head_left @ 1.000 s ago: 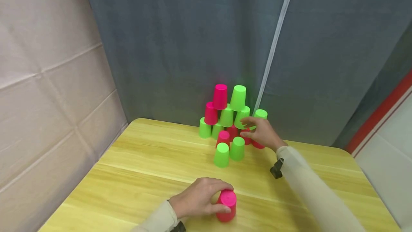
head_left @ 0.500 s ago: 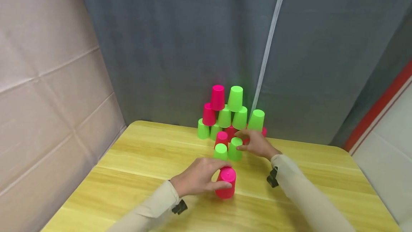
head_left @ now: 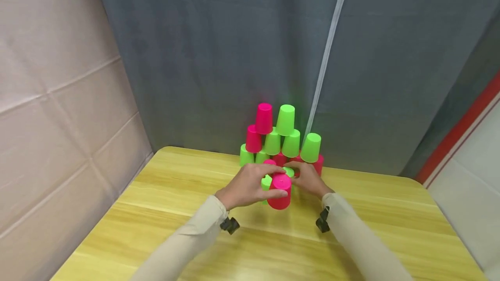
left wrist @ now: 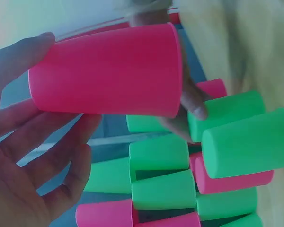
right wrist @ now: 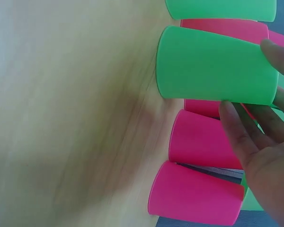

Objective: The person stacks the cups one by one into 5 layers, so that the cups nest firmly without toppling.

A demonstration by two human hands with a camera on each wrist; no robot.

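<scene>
Your left hand [head_left: 250,187] holds a pink cup [head_left: 280,191] upside down, thumb on the near side and fingers curled round the far side, closed base up. From the head view it seems lifted just clear of the table [head_left: 156,211], though the angle is too flat to be sure. In the left wrist view the same pink cup [left wrist: 109,78] sits between thumb and fingers [left wrist: 42,156], its long axis running across your palm.

The relation that counts: the front green cups [head_left: 267,182] stand directly behind the held cup, just beyond and a little below its base, with their long axes upright like its own. One front green cup [head_left: 289,171] is under your right hand [head_left: 308,180], whose fingers are curved about it; the right wrist view shows fingertips [right wrist: 236,123] lying along the side of that green cup [right wrist: 213,66], so it is steadied rather than lifted. Your left hand is the nearer one to the gap between those two front cups.

Behind them rises the stack [head_left: 279,138] of pink and green cups against the grey curtain [head_left: 234,55], well apart from the held cup.
</scene>
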